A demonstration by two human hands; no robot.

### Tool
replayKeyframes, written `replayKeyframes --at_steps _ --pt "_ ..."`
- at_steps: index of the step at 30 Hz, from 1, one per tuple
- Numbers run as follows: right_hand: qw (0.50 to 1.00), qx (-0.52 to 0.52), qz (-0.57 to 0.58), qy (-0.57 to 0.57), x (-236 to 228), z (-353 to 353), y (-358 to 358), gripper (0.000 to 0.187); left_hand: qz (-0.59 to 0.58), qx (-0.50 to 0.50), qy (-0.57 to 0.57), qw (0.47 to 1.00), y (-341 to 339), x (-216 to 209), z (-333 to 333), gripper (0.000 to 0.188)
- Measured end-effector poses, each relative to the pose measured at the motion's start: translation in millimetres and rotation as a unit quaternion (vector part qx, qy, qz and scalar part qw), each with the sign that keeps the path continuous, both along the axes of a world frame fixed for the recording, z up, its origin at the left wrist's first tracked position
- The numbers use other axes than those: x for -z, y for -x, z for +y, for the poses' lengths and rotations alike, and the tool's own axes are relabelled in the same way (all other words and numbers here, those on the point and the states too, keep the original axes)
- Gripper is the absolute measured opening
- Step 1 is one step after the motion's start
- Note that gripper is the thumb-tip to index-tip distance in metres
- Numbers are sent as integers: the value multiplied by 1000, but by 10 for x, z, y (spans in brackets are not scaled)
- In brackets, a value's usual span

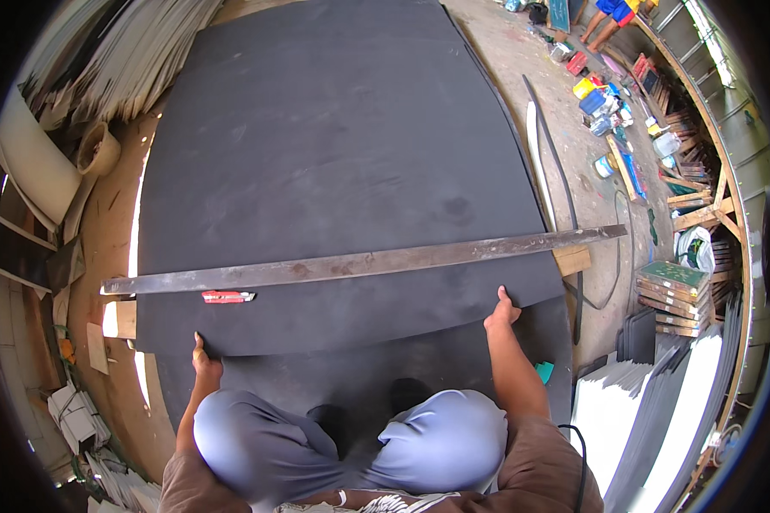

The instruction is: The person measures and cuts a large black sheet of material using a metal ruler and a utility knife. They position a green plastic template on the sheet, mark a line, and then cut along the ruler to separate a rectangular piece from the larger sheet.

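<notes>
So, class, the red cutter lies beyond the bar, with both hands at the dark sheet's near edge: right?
No: the head view shows the red cutter nearer the person than the bar, with left hand and right hand at the near edge of the dark sheet.

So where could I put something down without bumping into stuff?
The biggest bare patch is the dark sheet beyond the long bar, left of the white strip. A smaller one lies nearer, between the red cutter and the right hand. It's crowded along the right side, with containers and a green-topped stack.
</notes>
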State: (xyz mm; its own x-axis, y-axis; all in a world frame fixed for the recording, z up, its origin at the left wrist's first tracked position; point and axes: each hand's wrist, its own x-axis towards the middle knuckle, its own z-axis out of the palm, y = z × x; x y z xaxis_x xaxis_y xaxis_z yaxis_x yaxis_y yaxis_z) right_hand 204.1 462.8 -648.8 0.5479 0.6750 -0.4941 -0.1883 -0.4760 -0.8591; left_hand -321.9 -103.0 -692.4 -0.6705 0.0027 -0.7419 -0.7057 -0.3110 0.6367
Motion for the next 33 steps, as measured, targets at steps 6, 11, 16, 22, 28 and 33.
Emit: replayKeyframes --at_steps 6,11,16,22,28,33 --pt "999 -50 8 13 191 254 -131 64 19 -25 40 999 -96 -117 387 60" --pt "986 -107 102 82 430 292 -365 79 -22 -4 108 994 -2 -153 164 62" --pt "961 -130 217 115 487 567 -658 79 -2 11 155 988 -135 -359 420 60" --pt "962 -148 196 118 652 728 -754 83 32 -29 103 994 -136 -278 210 68" --pt "968 -139 204 45 619 581 -773 68 47 -23 132 990 -37 -149 332 89" --pt "953 -164 252 48 442 508 -532 83 63 20 93 993 307 95 73 69"
